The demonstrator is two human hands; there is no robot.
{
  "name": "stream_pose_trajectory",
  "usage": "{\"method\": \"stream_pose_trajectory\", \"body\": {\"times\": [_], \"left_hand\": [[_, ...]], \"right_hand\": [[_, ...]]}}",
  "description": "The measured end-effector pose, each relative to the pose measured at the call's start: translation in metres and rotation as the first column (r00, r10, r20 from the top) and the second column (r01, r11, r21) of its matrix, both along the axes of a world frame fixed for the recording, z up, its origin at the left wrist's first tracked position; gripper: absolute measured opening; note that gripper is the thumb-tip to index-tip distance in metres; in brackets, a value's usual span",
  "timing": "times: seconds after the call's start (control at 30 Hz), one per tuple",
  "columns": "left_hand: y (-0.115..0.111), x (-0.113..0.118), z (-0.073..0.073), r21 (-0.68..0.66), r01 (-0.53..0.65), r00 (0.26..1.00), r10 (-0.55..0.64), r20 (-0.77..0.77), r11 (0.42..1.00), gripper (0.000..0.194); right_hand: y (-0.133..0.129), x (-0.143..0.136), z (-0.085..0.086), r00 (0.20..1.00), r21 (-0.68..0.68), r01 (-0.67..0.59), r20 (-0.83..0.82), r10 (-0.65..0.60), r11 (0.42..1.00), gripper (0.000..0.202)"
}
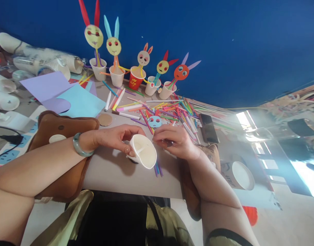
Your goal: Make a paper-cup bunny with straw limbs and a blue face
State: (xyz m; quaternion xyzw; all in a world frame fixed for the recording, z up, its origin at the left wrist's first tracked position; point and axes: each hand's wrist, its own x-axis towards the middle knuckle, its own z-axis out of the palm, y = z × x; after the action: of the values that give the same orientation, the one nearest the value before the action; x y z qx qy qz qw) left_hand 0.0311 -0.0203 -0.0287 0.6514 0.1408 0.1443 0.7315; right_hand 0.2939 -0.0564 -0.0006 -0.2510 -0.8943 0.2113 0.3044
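A white paper cup [146, 153] is tilted with its mouth facing me, its rim bent out of round. My left hand [122, 139] grips it from the left, thumb at the rim. Just right of the cup is my right hand [173, 138], fingers curled and pressed together; what they hold, if anything, is hidden. A blue paper face [155, 121] with red eyes lies behind the hands. Purple and blue sticks [159, 169] rest on the table beneath the cup and right hand.
Several cups with rabbit-faced figures, one a red cup [136, 79], line the back wall. Markers [129, 115] and coloured sticks cover the table's middle. A brown cushion [67, 164] lies under my left arm, a phone [208, 128] at right, and coloured paper [81, 100] at back left.
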Motion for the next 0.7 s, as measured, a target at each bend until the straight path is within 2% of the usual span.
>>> {"method": "stream_pose_trajectory", "body": {"times": [0.13,0.43,0.7], "left_hand": [[0.0023,0.0014,-0.0048,0.026,0.007,1.000,-0.007,0.023,1.000,0.054],[0.0022,0.0032,-0.0033,0.039,-0.014,0.999,0.013,0.039,0.999,0.056],[0.0020,0.0008,-0.0007,0.034,-0.023,1.000,0.023,0.013,0.999,0.051]], "right_hand": [[-0.0014,0.0004,0.0004,1.000,-0.004,-0.005,0.005,0.005,1.000,0.014],[-0.0049,0.0011,0.0024,1.000,0.005,-0.029,0.005,0.029,1.000,0.013],[-0.0031,0.0015,0.0023,1.000,0.024,0.023,0.001,-0.023,0.999,0.012]]}}
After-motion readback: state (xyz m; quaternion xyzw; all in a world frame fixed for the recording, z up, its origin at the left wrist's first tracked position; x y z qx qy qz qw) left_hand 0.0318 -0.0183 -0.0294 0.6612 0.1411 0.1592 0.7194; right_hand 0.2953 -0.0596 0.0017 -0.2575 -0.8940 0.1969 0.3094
